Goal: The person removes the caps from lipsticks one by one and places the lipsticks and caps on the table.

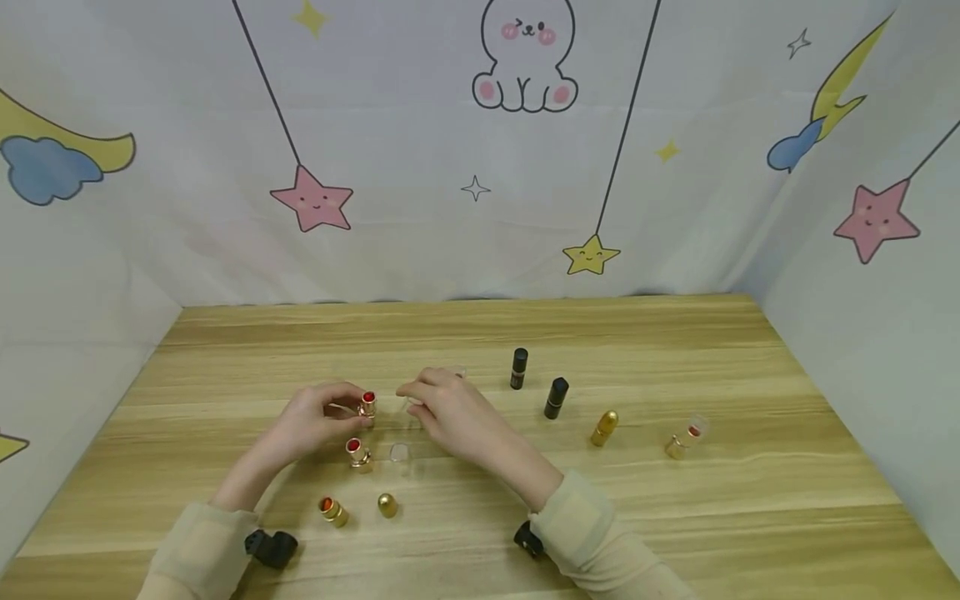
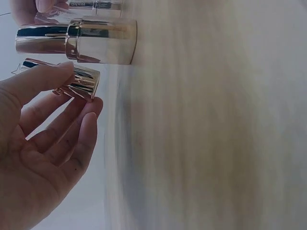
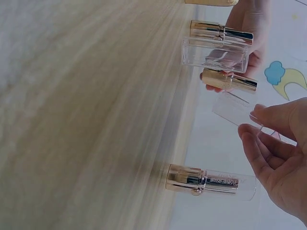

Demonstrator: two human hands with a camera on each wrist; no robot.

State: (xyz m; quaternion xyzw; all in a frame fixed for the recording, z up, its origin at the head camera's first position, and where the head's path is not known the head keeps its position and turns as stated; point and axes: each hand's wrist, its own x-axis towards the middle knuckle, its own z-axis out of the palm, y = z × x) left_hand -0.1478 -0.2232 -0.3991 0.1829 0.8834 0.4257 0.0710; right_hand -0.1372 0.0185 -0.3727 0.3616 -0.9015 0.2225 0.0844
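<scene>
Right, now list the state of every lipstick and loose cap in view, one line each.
Held red lipstick: uncapped, in left hand
Held clear cap: off, in right hand
Other red lipstick: uncapped, upright
Other clear cap: off, standing
Orange-tipped lipstick: uncapped, upright
Gold cap: off, standing
Far black lipstick: capped, upright
Near black lipstick: capped, upright
Bullet-shaped gold lipstick: capped, upright
Far-right lipstick: clear-capped, upright
Lipstick behind right hand: clear-capped, upright
</scene>
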